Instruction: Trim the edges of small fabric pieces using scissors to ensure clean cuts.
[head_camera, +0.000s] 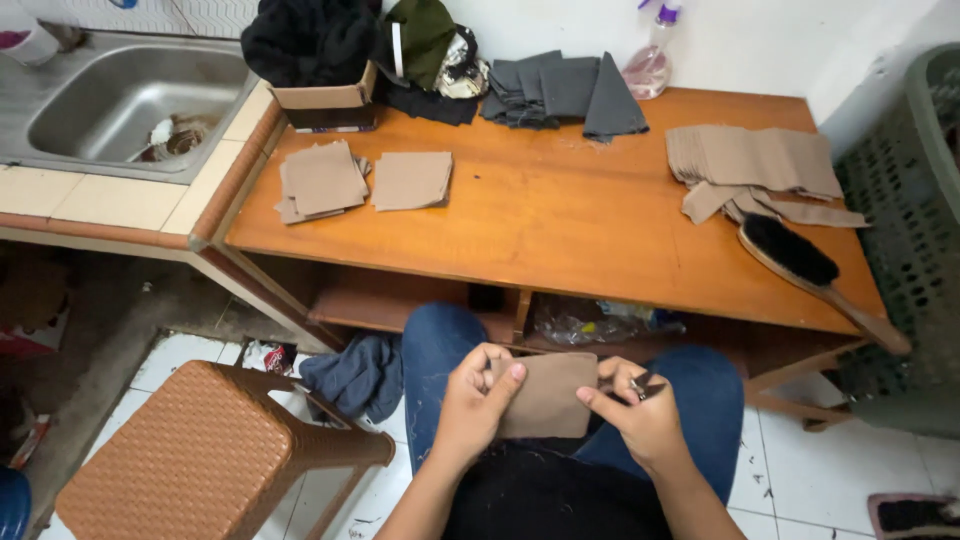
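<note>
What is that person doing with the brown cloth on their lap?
A seated person holds a flat tan square of fabric over their lap. The left hand grips its left edge; the right hand pinches the right edge while also holding small metal snips. On the orange wooden table lie more tan fabric stacks and a black-bristled wooden brush.

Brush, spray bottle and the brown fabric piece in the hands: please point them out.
Brush (790, 250), head view, on its black bristles.
Spray bottle (650, 62), head view, on its clear body.
Brown fabric piece (548, 395), head view, on its middle.
</note>
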